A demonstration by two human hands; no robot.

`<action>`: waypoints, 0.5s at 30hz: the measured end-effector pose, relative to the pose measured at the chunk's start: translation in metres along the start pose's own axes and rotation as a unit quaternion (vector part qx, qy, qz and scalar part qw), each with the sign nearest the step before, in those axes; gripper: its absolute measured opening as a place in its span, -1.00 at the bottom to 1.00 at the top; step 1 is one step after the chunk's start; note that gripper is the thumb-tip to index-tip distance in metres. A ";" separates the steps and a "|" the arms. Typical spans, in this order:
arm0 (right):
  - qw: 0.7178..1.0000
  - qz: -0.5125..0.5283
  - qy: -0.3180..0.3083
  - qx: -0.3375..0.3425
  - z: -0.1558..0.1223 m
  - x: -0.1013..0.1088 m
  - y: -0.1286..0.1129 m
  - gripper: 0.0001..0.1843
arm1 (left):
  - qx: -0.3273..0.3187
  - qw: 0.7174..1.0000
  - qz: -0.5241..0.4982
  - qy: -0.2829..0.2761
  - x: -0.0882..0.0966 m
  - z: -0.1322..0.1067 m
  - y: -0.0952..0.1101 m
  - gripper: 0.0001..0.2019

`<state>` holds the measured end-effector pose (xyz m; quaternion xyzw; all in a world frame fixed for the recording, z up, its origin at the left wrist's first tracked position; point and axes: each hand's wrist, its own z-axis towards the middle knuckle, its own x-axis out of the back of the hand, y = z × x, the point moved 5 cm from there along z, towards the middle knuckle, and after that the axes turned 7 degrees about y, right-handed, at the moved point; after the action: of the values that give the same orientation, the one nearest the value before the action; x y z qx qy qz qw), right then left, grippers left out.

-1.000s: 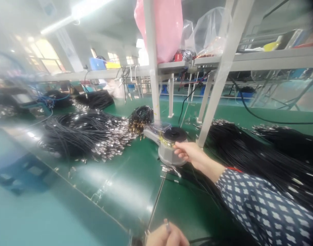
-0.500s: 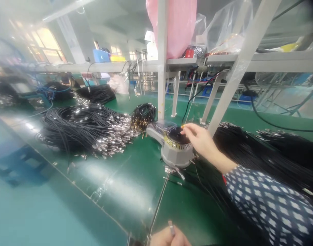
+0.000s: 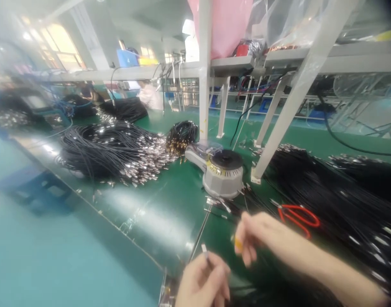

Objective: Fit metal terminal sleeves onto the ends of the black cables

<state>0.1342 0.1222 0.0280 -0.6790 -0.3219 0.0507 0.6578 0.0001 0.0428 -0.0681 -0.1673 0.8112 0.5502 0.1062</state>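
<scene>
My left hand [image 3: 204, 279] is closed at the bottom middle, pinching a cable end with a silver metal connector [image 3: 204, 249] that sticks up past the fingers. Just right of it and apart from it, my right hand [image 3: 251, 238] hangs over the green bench with its fingers closed together. A small piece of yellow tape [image 3: 238, 243] shows at those fingertips. Beyond both hands stands a round grey tape dispenser [image 3: 222, 182] with a black top disc. Loose cable ends [image 3: 219, 204] lie at its front foot.
Red-handled scissors [image 3: 299, 218] rest on black cables [image 3: 313, 192] at the right. Left of the dispenser lie a big cable coil [image 3: 102, 149] and a smaller bundle [image 3: 182, 135]. White shelf posts [image 3: 205, 85] rise behind. A blue stool [image 3: 38, 185] stands below the bench edge.
My right hand has come back from the top of the tape dispenser towards my left hand, with yellow tape at its fingers. My left hand has risen further into view. The scissors are now uncovered.
</scene>
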 end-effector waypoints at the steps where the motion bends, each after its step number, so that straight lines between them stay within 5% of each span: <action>1: 0.998 0.032 -0.028 -0.037 -0.013 -0.009 0.007 -0.27 | -0.009 1.000 0.001 -0.005 -0.002 -0.001 0.003 -0.52; 5: 0.993 0.048 -0.060 -0.093 -0.036 -0.021 0.017 -0.30 | -0.025 0.999 0.017 -0.020 -0.009 -0.007 0.011 -0.54; 15: 0.991 0.001 -0.059 -0.121 -0.039 -0.023 0.026 -0.35 | -0.020 0.997 0.079 0.008 -0.019 -0.026 0.019 -0.67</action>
<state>0.1448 0.0785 0.0006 -0.7494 -0.3636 0.0522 0.5508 0.0109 0.0285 -0.0350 -0.1092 0.8113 0.5719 0.0527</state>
